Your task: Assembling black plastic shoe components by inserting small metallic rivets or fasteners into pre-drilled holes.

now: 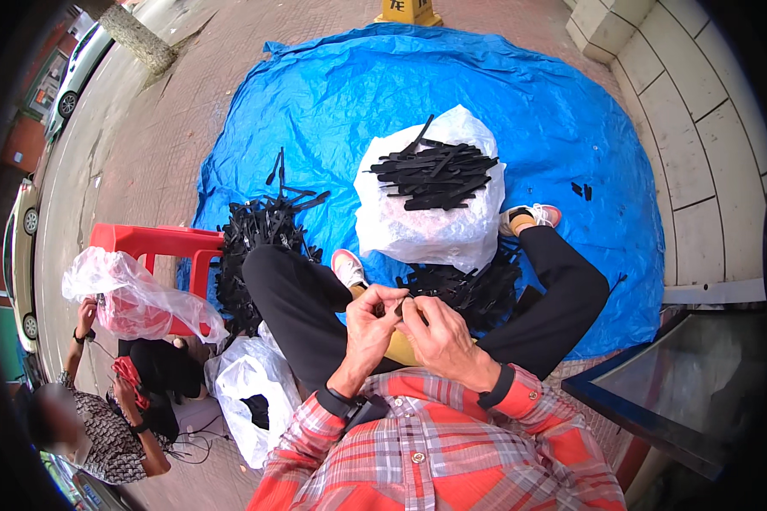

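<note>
My left hand (369, 330) and my right hand (445, 339) meet in front of my lap, fingers pinched together. Between the fingertips sits a small dark piece (400, 308), mostly hidden by them; it looks like part of a black strip. Beyond my hands, a pile of flat black strips (439, 175) lies on top of a stuffed white plastic bag (379, 226). More black strips (464, 294) are heaped on the ground between my legs. Another tangled heap of black strips (260, 234) rises beside my left knee.
A blue tarp (315, 111) spreads under the bag and heaps. At left stand a red plastic stool (132, 238) and an open white bag (243, 375); another person (111, 426) sits there. A dark-framed glass panel (682, 383) is at right, near a tiled wall (699, 128).
</note>
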Demonstrator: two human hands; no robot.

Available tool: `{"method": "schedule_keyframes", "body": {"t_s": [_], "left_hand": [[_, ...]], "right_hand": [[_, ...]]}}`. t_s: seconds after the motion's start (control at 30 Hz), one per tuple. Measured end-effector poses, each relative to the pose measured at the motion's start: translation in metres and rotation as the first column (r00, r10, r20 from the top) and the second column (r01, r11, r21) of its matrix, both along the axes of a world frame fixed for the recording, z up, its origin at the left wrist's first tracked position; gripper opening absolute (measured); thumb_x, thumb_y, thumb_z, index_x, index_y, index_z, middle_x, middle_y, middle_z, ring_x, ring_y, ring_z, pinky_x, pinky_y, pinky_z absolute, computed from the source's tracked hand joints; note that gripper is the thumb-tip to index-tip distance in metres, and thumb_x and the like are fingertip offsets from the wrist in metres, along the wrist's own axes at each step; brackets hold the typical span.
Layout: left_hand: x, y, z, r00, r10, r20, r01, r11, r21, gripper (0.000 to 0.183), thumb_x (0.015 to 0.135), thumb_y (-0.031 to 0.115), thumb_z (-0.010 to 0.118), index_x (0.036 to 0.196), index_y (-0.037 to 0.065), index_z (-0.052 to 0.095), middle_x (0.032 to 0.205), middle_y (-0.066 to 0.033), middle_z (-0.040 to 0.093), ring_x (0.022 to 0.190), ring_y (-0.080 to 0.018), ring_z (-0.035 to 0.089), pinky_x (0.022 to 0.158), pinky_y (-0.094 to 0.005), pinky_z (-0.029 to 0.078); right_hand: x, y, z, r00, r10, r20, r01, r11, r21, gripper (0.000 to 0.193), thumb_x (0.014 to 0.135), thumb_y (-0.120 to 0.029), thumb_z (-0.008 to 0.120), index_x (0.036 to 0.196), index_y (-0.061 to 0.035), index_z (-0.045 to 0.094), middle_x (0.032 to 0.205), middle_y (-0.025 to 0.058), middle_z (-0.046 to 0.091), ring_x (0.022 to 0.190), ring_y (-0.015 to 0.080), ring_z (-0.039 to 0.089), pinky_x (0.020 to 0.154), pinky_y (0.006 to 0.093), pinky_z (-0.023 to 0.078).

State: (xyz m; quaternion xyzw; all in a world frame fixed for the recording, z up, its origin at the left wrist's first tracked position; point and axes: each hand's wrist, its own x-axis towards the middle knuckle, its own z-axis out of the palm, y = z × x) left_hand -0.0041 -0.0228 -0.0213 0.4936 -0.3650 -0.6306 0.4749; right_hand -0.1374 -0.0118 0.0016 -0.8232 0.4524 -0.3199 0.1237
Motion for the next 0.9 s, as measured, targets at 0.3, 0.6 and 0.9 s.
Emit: {"method": "schedule_keyframes", "body": {"t_s": [0.3, 0.6, 0.9], "left_hand": [[0.013, 0.003, 0.009, 0.924, -0.05, -0.38, 0.096, 0.99, 0.104, 0.019, 0.082, 0.001, 0.05, 0.1, -0.002, 0.056, 0.061, 0.0038, 0.043, 0.048, -0.0031, 0.029, 0.044, -0.0197, 0.021], [0.02, 0.006, 0.009, 0.974, -0.225, 0.004, 0.225, 0.974, 0.03, 0.012, 0.078, -0.004, 0.055, 0.088, -0.001, 0.061, 0.074, -0.0006, 0.058, 0.058, -0.0026, 0.045, 0.056, -0.0172, 0.039], [0.02, 0.007, 0.015, 0.968, -0.252, 0.006, 0.251, 0.965, 0.077, 0.02, 0.078, 0.005, 0.066, 0.097, -0.001, 0.061, 0.08, 0.0008, 0.057, 0.064, -0.0029, 0.049, 0.058, -0.0172, 0.038]], "right_hand": [[-0.01, 0.003, 0.008, 0.979, -0.014, 0.204, 0.035, 0.994, -0.102, 0.03, 0.07, 0.001, 0.061, 0.1, 0.0008, 0.058, 0.088, 0.0124, 0.053, 0.079, 0.0271, 0.055, 0.066, 0.0351, 0.046], [-0.023, -0.01, 0.006, 0.938, -0.025, 0.347, -0.2, 0.776, 0.598, 0.017, 0.074, -0.009, 0.063, 0.086, -0.0003, 0.054, 0.08, 0.012, 0.05, 0.077, 0.0231, 0.056, 0.068, 0.032, 0.045], [-0.032, -0.014, -0.019, 0.668, -0.344, 0.66, -0.591, 0.294, 0.751, 0.019, 0.091, -0.015, 0.05, 0.099, 0.0023, 0.05, 0.078, 0.003, 0.054, 0.071, 0.0089, 0.054, 0.063, 0.0225, 0.045]]}}
